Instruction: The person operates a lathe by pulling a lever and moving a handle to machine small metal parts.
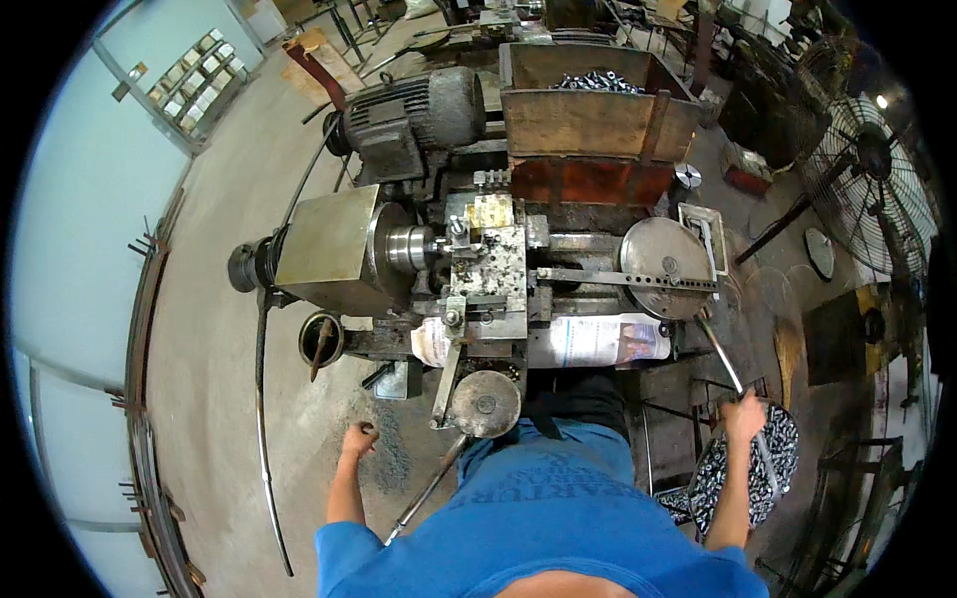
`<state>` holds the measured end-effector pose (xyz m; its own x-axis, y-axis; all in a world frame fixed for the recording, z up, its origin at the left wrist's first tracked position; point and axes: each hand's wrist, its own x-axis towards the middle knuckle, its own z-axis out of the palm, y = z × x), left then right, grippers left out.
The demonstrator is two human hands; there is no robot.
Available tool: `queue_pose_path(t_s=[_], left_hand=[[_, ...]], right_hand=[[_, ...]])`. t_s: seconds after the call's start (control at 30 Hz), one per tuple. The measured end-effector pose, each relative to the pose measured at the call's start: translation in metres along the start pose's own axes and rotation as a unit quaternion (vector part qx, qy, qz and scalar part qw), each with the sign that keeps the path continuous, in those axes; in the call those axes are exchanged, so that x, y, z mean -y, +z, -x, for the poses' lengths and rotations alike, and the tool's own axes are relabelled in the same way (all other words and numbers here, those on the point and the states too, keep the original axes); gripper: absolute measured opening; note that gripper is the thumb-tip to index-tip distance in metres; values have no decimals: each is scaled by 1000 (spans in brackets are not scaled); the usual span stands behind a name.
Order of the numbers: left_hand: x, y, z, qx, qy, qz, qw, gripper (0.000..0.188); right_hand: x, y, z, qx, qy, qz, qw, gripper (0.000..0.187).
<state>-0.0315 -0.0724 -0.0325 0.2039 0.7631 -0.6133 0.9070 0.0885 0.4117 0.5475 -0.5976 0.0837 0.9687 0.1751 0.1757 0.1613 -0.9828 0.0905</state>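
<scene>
My right hand (744, 417) is wrapped around a long metal lever (720, 356) on the right, which runs up to a large round steel disc (666, 261). My left hand (360, 440) hangs in the air left of the machine, fingers curled together; what they hold, if anything, is too small to make out. Before me stands a small lathe, its chuck (409, 247) at the left and an oily cross slide (488, 264) in the middle. A smaller disc (485, 404) with another handle (429, 490) sits close to my body.
A basin of small metal parts (783, 448) stands beside my right forearm. Behind the lathe are a motor (419, 108) and a wooden box (598, 125) with metal pieces. A dark pot (321, 339) is at left, a caged fan (872, 164) at far right. Shavings (389, 448) litter the floor.
</scene>
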Motion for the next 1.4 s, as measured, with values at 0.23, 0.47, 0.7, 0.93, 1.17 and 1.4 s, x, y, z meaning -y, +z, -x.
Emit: queue_pose_path(t_s=[0.23,0.47,0.7,0.93,1.17,1.4], left_hand=[[-21,26,10,40,4,43,998,35],[-30,6,-23,12,42,71,996,36],[-82,-28,-28,-134,102,-77,983,46],[-109,7,-55,-169,97,-248,949,40],[-54,43,-99,-171,79,-255,948,35],[-85,16,-50,-172,112,-217,954,39]], right_hand=[[36,-35,56,70,45,-111,990,39],[41,-39,60,71,62,-103,990,36],[2,-17,-12,28,-11,-14,999,29],[6,6,-165,-7,15,58,998,32],[21,21,-179,27,15,51,998,38],[108,-65,-139,-96,-169,-225,955,41]])
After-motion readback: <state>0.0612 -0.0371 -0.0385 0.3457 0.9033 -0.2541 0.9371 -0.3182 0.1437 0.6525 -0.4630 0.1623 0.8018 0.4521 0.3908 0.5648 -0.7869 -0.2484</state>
